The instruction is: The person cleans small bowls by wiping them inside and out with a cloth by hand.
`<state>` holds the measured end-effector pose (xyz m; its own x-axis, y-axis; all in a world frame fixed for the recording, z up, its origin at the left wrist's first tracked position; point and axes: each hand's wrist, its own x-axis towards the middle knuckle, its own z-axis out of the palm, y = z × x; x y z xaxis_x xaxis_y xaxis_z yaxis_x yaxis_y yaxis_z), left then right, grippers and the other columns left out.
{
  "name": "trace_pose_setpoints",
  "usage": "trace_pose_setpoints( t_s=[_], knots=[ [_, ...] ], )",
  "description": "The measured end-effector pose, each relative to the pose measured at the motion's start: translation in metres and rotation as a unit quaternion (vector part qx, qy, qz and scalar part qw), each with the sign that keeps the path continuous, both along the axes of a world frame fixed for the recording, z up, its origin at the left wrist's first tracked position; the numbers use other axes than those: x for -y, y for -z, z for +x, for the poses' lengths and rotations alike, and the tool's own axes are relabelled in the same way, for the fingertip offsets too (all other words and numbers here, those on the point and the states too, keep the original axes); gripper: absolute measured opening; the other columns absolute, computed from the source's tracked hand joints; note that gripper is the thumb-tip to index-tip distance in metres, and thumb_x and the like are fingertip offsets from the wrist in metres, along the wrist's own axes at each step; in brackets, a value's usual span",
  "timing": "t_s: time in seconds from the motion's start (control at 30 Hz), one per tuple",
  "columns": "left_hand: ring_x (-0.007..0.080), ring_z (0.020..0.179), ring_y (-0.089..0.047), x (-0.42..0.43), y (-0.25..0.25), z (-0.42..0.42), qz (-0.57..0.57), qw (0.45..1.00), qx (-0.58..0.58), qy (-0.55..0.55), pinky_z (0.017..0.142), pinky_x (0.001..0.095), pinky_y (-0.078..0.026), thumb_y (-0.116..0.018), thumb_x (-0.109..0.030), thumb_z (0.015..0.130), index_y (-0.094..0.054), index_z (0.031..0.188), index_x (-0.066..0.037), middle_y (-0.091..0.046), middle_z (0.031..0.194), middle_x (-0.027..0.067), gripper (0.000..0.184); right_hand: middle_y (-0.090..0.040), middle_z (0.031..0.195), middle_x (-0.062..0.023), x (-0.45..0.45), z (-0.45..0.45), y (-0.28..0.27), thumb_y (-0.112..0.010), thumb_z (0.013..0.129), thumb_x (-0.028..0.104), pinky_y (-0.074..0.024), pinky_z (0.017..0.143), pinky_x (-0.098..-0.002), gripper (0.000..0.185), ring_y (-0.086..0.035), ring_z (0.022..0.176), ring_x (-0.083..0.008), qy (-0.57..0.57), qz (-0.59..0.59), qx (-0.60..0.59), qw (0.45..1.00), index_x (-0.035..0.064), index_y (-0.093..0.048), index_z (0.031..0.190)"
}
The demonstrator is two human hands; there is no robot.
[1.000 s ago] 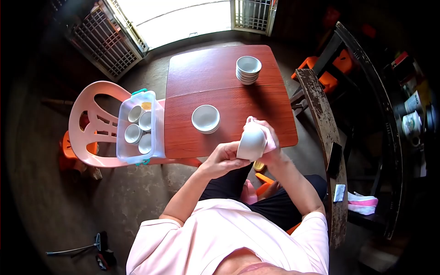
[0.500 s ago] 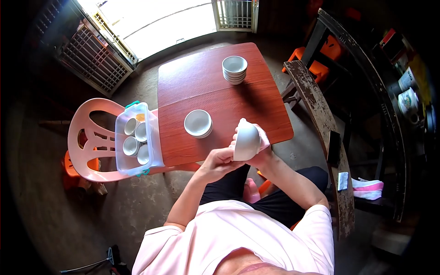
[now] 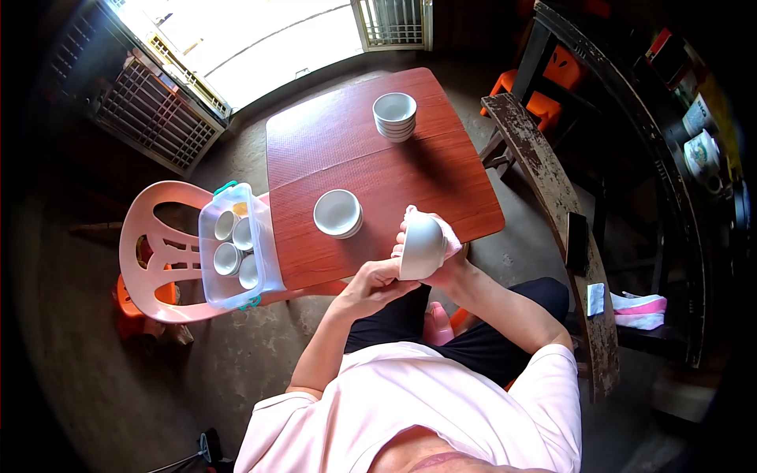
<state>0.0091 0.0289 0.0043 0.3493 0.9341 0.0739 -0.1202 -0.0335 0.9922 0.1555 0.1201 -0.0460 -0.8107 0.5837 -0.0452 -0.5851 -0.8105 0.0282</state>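
Note:
A white bowl [image 3: 423, 247] is tipped on its side above the table's near edge. My left hand [image 3: 369, 290] is closed on its lower rim, thumb and fingers gripping the edge. My right hand [image 3: 448, 276] is behind the bowl, closed around a pink-and-white cloth [image 3: 452, 240] pressed against it; fingertips show past the bowl's left side, and the bowl hides the rest. Farther left, a short stack of white bowls [image 3: 338, 213] stands on the red-brown table [image 3: 315, 154]. A taller stack of bowls [image 3: 394, 115] stands near the far edge.
A clear plastic bin [image 3: 272, 272] holding several white cups sits on a pink chair [image 3: 162, 225] at the left. On the right, a worn wooden bench [image 3: 538, 158] carries a dark phone [image 3: 576, 243] and a white packet [image 3: 595, 299]. An orange stool [image 3: 552, 79] is beyond it.
The bowl and both hands stay together, with the bowl shifted very slightly in the grip. The whole view has turned and drifted a little as my head moved. The stacks stay put.

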Motion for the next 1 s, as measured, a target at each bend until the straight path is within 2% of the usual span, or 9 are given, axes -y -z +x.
trace_pose_setpoints(
  t_s=[0.3, 0.43, 0.53, 0.63, 0.7, 0.77, 0.83, 0.93, 1.0],
  knots=[
    [0.0125, 0.096, -0.06, 0.001, -0.009, -0.002, -0.134, 0.968, 0.21, -0.015, 0.085, 0.0265, -0.049, -0.072, 0.0, 0.08, -0.06, 0.112, 0.005, -0.064, 0.106, 0.0071, 0.034, -0.06, 0.094, -0.002, -0.014, 0.014, -0.049, -0.045, 0.095, 0.027, -0.0474, 0.078, -0.0285, 0.03, -0.059, 0.086, -0.0137, 0.035, 0.326, 0.333, 0.884, 0.0029, -0.058, 0.108],
    [0.0145, 0.083, -0.064, 0.001, -0.001, 0.0, -0.109, 0.976, 0.185, -0.045, 0.067, 0.0249, -0.053, -0.071, 0.004, 0.078, -0.06, 0.104, 0.007, -0.066, 0.094, 0.0107, 0.029, -0.059, 0.115, -0.0171, 0.007, 0.007, -0.069, -0.056, 0.085, 0.022, -0.0441, 0.094, -0.0441, 0.028, -0.056, 0.108, -0.0349, 0.311, 0.705, 0.506, 0.388, 0.0063, -0.064, 0.107],
    [0.0179, 0.095, -0.063, -0.003, 0.008, 0.002, -0.102, 0.973, 0.185, -0.092, 0.083, 0.0311, -0.052, -0.067, 0.005, 0.079, -0.059, 0.106, 0.005, -0.065, 0.096, 0.0087, 0.028, -0.056, 0.12, -0.0135, 0.027, 0.006, -0.081, -0.061, 0.083, 0.02, -0.0416, 0.097, -0.0488, 0.027, -0.05, 0.118, -0.0356, 0.37, 0.734, 0.511, 0.251, 0.0084, -0.063, 0.107],
    [0.0116, 0.09, -0.061, 0.006, 0.03, -0.015, -0.102, 0.994, 0.003, -0.046, 0.076, 0.0246, -0.051, -0.062, 0.01, 0.078, -0.06, 0.107, 0.0, -0.063, 0.094, 0.0039, 0.03, -0.058, 0.114, -0.0118, 0.022, 0.005, -0.072, -0.06, 0.082, 0.02, -0.0406, 0.098, -0.0482, 0.024, -0.053, 0.112, -0.0342, 0.373, 0.774, 0.46, 0.225, 0.0105, -0.064, 0.103],
    [0.0054, 0.088, -0.056, 0.005, 0.002, 0.004, -0.076, 0.997, 0.002, -0.018, 0.075, 0.0192, -0.046, -0.062, 0.008, 0.084, -0.061, 0.105, 0.001, -0.061, 0.093, -0.0007, 0.022, -0.061, 0.104, -0.0109, 0.0, 0.008, -0.045, -0.058, 0.084, 0.025, -0.0454, 0.092, -0.0409, 0.026, -0.059, 0.102, -0.0282, 0.306, 0.746, 0.464, 0.367, 0.0101, -0.063, 0.105],
    [0.0029, 0.09, -0.053, 0.007, -0.003, 0.017, -0.06, 0.997, 0.019, -0.033, 0.077, 0.0175, -0.043, -0.062, 0.006, 0.087, -0.062, 0.103, 0.001, -0.06, 0.094, -0.0027, 0.017, -0.063, 0.094, -0.0078, -0.015, 0.01, -0.046, -0.052, 0.09, 0.026, -0.0493, 0.085, -0.0329, 0.025, -0.064, 0.09, -0.0207, 0.099, 0.507, 0.39, 0.763, 0.0064, -0.063, 0.102],
    [0.0031, 0.091, -0.053, 0.007, 0.008, 0.018, -0.009, 0.998, -0.041, -0.037, 0.079, 0.0181, -0.043, -0.062, 0.007, 0.087, -0.061, 0.104, 0.002, -0.06, 0.094, -0.0024, 0.018, -0.064, 0.097, -0.0063, -0.016, 0.022, -0.056, -0.048, 0.094, 0.028, -0.0498, 0.083, -0.0299, 0.031, -0.064, 0.09, -0.0167, -0.026, 0.277, 0.289, 0.916, 0.001, -0.061, 0.101],
    [0.0036, 0.089, -0.054, 0.006, 0.017, 0.02, -0.054, 0.996, -0.051, -0.053, 0.077, 0.0184, -0.045, -0.064, 0.008, 0.085, -0.063, 0.1, 0.002, -0.061, 0.091, -0.0021, 0.016, -0.064, 0.096, -0.0108, -0.009, 0.016, -0.048, -0.048, 0.094, 0.027, -0.0493, 0.085, -0.0316, 0.029, -0.064, 0.091, -0.0194, 0.088, 0.431, 0.441, 0.782, 0.0043, -0.063, 0.103],
    [0.0034, 0.088, -0.055, 0.006, 0.022, 0.019, -0.084, 0.992, -0.069, -0.058, 0.075, 0.0184, -0.045, -0.065, 0.009, 0.083, -0.064, 0.094, 0.002, -0.062, 0.088, -0.0021, 0.013, -0.064, 0.094, -0.0127, 0.005, 0.014, -0.068, -0.054, 0.09, 0.025, -0.0489, 0.087, -0.0385, 0.021, -0.063, 0.095, -0.0262, 0.208, 0.637, 0.533, 0.516, 0.0093, -0.066, 0.098]
  ],
)
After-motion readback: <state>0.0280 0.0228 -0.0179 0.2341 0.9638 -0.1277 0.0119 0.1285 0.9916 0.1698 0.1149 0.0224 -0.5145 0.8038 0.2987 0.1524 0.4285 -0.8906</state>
